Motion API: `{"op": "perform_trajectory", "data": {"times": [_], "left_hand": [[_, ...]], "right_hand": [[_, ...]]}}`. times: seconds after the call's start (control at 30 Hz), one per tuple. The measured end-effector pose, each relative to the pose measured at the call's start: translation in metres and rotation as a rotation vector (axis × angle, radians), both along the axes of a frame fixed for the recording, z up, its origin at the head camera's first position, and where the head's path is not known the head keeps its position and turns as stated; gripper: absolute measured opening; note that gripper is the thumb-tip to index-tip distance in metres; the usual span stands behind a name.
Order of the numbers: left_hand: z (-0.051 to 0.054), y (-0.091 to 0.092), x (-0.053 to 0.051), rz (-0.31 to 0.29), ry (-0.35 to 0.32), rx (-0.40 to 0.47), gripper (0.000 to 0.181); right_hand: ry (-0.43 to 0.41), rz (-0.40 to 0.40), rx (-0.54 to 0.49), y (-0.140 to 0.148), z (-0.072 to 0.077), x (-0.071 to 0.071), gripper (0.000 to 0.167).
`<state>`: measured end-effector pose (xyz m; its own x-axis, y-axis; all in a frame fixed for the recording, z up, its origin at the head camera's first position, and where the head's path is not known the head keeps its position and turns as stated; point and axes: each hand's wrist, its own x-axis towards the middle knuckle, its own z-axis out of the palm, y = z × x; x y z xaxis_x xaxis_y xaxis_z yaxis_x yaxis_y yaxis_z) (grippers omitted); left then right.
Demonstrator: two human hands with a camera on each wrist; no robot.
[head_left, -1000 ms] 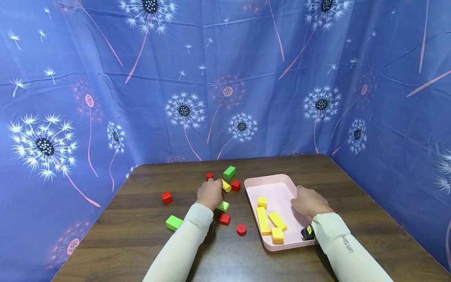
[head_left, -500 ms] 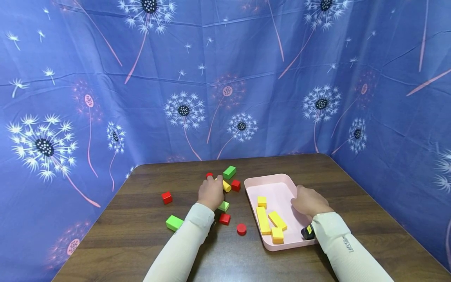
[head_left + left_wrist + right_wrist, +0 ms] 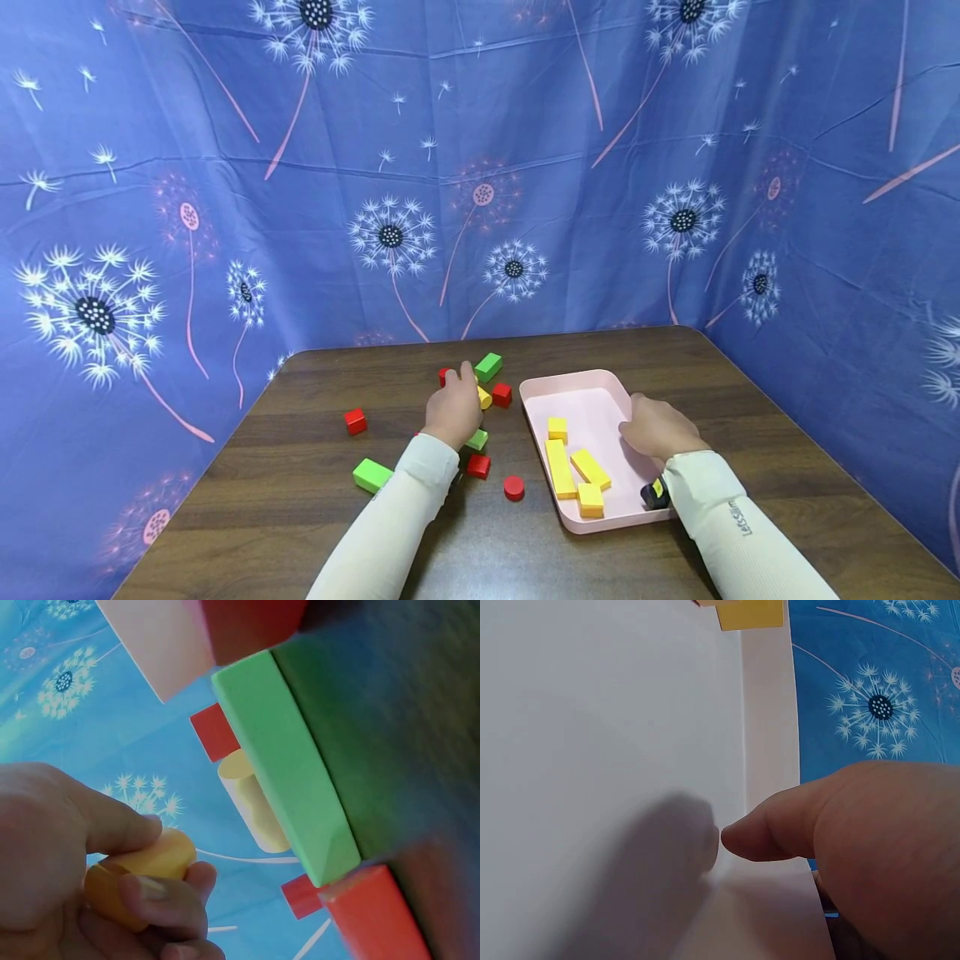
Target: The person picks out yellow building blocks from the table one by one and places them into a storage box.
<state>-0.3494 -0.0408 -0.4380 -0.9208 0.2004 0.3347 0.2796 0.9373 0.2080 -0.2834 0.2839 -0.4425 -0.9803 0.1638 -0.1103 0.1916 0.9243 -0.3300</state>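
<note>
My left hand (image 3: pixel 455 408) is over the cluster of blocks left of the tray. In the left wrist view its thumb and fingers pinch a rounded yellow block (image 3: pixel 161 859), partly covered by the fingers. A yellow cylinder (image 3: pixel 251 806) lies beyond it, beside a long green block (image 3: pixel 292 772). My right hand (image 3: pixel 662 429) grips the right wall of a pink tray (image 3: pixel 576 383), thumb inside; its other fingers are mostly hidden. Inside the tray are several yellow blocks, including a long one (image 3: pixel 560 469) and a cube (image 3: pixel 590 501).
On the wooden table (image 3: pixel 300 533), red cubes (image 3: pixel 478 466) (image 3: pixel 356 421) and green blocks (image 3: pixel 372 475) (image 3: pixel 489 367) lie around the left arm. A red disc (image 3: pixel 513 488) sits left of the tray. Blue patterned cloth (image 3: pixel 450 167) hangs behind the table.
My left hand has shifted slightly right and away from me, its fingers rising a little with the rounded yellow block. The right hand and tray have stayed put.
</note>
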Motion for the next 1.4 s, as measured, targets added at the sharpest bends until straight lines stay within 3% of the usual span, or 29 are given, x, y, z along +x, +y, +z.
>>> {"op": "perform_trajectory", "data": {"times": [0.1,0.37,1.03,1.4], "left_hand": [[-0.001,0.001,-0.001,0.01,0.019,0.021,0.071],[-0.002,0.005,-0.002,0.003,0.058,0.065,0.033],[0.007,0.016,0.008,-0.052,0.144,-0.037,0.044],[0.007,0.02,0.014,-0.097,0.216,-0.038,0.042]], "right_hand": [[-0.002,-0.003,-0.005,-0.001,0.001,0.001,0.068],[0.006,0.001,0.004,-0.001,0.0,0.0,0.068],[0.019,0.018,0.013,0.001,0.001,0.0,0.066],[0.011,0.012,0.011,0.0,0.0,0.0,0.067]]}}
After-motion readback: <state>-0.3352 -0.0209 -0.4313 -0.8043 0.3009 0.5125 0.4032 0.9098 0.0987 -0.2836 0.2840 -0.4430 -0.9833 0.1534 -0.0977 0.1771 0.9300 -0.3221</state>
